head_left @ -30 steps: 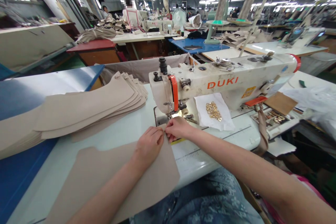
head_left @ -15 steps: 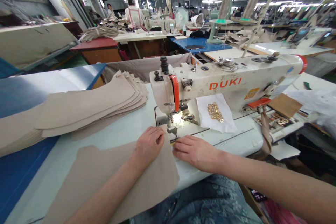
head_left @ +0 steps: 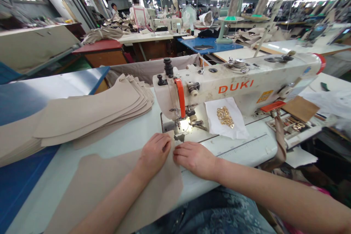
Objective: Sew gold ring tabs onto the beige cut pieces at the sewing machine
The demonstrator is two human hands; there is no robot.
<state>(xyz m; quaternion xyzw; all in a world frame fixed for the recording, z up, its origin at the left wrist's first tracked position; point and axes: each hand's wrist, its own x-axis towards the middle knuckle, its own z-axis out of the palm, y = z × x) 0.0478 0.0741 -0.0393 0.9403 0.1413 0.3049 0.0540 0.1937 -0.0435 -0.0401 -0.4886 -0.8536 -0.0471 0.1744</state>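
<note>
A beige fabric piece (head_left: 161,190) lies over the front left of the sewing machine's table, one corner reaching toward the needle area. My left hand (head_left: 155,153) rests on this piece, fingers curled and pinching its upper edge. Right beside it, my right hand (head_left: 195,158) has its fingers pressed together at the fabric's right edge; its thumb and whatever it may hold are hidden. Just beyond both hands is the lit presser foot (head_left: 181,122) of the white sewing machine (head_left: 211,91). No fabric shows under the needle.
Beige cut pieces (head_left: 93,113) are stacked at left, partly over a blue board (head_left: 55,84). Gold metal fittings (head_left: 225,117) lie on white paper (head_left: 241,129) beside the machine arm. A parts tray (head_left: 290,124) sits at right. Thread cones (head_left: 235,0) stand behind; another person (head_left: 139,14) sits farther back.
My right hand has moved left, from the machine bed to the fabric's edge near my left hand. The left hand stays almost in place, still pinching the fabric.
</note>
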